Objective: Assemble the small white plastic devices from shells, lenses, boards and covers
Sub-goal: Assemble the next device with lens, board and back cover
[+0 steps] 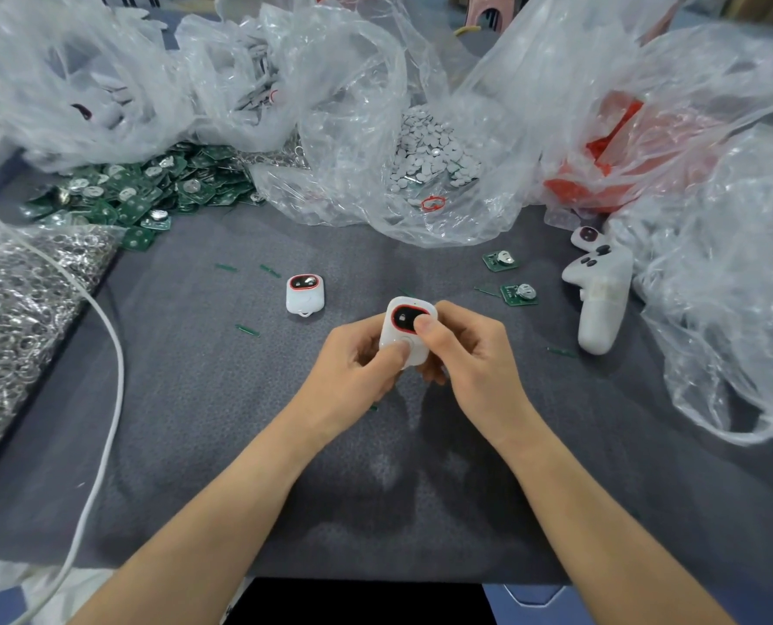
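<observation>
Currently both hands hold one white device (408, 339) above the grey mat (240, 444). Left hand (357, 367): fingers curled behind the body, thumb pressed on its lower front edge. Right hand (470, 349): fingers curled round the right side, thumb tip on the dark red-rimmed lens (401, 318). Device face is towards the camera; a small pale mark shows in the lens, too small to read. Beyond and to the left of the left fingers, apart from them, a second device (304, 294) lies face up on the mat. Beyond and right of the right fingers lie two green boards (501, 260), each with a round metal clip; print on them is illegible. Further right lies a white handle (598, 304) with dark buttons. Far beyond the fingers: a heap of boards (150, 187), a clear bag of white discs (429, 155), a bag with red parts (610, 142). Far left, a bag of metal rings (10, 309) and a white cable (120, 376).
</observation>
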Demonstrator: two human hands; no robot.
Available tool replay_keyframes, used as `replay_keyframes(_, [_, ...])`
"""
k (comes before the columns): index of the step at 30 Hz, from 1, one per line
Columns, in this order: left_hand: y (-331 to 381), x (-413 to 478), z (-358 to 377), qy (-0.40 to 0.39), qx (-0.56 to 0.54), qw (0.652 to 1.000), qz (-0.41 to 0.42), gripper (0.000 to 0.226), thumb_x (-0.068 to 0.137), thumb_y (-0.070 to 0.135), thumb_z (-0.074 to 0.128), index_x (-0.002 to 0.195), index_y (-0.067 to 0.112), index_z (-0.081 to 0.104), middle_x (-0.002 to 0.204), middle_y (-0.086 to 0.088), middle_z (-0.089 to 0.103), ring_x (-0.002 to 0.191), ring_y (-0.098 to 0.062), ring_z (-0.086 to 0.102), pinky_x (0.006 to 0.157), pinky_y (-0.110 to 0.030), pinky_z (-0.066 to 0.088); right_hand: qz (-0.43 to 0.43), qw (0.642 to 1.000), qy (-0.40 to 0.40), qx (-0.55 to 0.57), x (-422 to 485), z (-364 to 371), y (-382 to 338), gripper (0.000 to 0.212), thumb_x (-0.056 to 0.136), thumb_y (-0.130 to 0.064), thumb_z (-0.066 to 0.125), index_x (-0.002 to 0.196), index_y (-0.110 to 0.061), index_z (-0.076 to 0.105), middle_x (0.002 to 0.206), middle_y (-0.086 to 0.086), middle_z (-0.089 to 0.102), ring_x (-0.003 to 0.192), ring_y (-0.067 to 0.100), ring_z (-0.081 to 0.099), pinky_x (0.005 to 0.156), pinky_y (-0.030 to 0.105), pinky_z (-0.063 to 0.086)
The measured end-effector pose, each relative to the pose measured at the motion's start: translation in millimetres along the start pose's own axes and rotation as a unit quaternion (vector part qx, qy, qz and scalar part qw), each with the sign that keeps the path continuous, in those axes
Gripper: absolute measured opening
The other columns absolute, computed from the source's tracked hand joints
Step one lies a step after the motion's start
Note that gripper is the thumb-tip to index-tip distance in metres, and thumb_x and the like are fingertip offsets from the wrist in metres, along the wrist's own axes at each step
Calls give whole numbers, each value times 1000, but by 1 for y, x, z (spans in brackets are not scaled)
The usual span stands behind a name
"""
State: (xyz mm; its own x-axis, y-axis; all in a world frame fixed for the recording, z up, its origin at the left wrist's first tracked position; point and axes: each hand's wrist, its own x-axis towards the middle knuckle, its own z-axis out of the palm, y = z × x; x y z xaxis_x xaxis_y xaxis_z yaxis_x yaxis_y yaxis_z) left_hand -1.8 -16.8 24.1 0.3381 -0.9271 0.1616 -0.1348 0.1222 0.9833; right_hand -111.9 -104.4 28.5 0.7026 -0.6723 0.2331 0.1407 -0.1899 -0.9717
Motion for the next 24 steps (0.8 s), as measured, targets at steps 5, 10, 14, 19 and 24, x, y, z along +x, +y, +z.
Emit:
replay_keyframes(5, [0, -1, 0, -2, 27, 1000, -2, 15, 81, 16, 47, 74, 20, 59, 49, 12, 53, 43, -1, 37, 45, -15, 30, 3, 1000, 1, -6, -1, 0, 2, 27, 90, -21, 54, 63, -18, 56, 53, -6, 52, 47, 6, 46, 46, 15, 36])
replay_keyframes(10, [3, -3, 3, -3, 31, 999, 24, 27, 83, 4, 43, 74, 23, 60, 50, 21, 56, 44, 6, 46, 47, -5, 32, 15, 1000, 3, -12, -1, -2, 2, 31, 88, -22, 56, 63, -3, 56, 53, -1, 51, 46, 8, 45, 45, 17, 36])
replay_keyframes(14, [7, -5, 1, -30, -6, 998, 47, 24, 88, 5, 46, 81, 22, 61, 56, 23, 59, 50, 8, 53, 52, -1, 36, 17, 1000, -2, 8, -2, -1, 0, 29, 86, -27, 60, 61, -13, 56, 53, -1, 50, 46, 11, 44, 43, 19, 35])
replay_keyframes(19, [-5, -4, 0, 191, 32, 979, 56, 11, 85, 42, 43, 83, 33, 50, 57, 4, 47, 52, -13, 41, 51, -37, 36, 96, 993, 36, 51, 17, 8, -1, 37, 79, -35, 61, 67, -1, 59, 55, 6, 52, 45, 13, 43, 41, 23, 31])
replay_keyframes(24, [-8, 2, -17, 383, 3, 917, 113, 22, 90, 37, 41, 112, 40, 39, 93, 22, 53, 86, -4, 53, 78, -19, 43, 127, 991, -29, 0, 61, 39, -12, 30, 94, -22, 58, 75, 1, 63, 56, 11, 54, 41, 10, 44, 38, 19, 33])
